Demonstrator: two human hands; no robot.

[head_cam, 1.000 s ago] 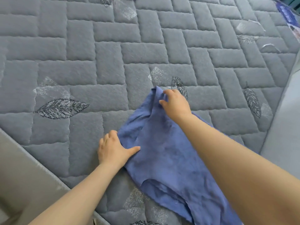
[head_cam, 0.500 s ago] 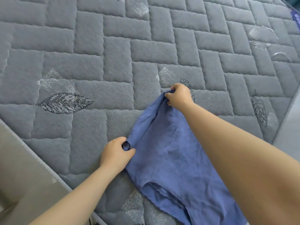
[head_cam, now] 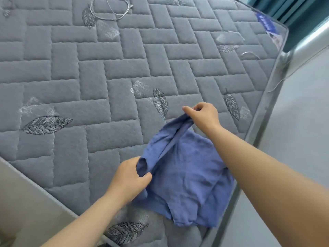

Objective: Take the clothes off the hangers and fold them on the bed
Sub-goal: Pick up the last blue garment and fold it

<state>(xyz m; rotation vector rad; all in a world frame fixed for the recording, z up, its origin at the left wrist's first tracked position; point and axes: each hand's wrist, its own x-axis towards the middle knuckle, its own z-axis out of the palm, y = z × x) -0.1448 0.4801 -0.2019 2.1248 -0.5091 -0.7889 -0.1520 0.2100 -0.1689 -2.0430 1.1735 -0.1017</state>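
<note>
1. The blue garment [head_cam: 187, 168] sits on the near right part of the bed [head_cam: 89, 86], and its right side reaches the mattress edge, with bare floor [head_cam: 302, 122] just past it.
2. There's loads of open quilted mattress to the left and on the far side. The only other thing on it is a grey cable [head_cam: 110, 9] looped way up at the far end, well apart from the cloth.
3. The left hand [head_cam: 130, 177] pinches the near end of a folded-over edge, with its thumb curled round the cloth.
4. The right hand [head_cam: 204, 114] grips the far end of that same edge, with its fingers curled on the fabric and one fingertip poking out. The edge is pulled taut between the two hands and raised a bit.
5. Compared with half a second ago, both hands keep the same hold but have shifted right, so the garment is now closer to the bed's right edge.
6. The view has also tipped up, and the cable and a teal curtain [head_cam: 293, 8] past the far corner are new in shot.
</note>
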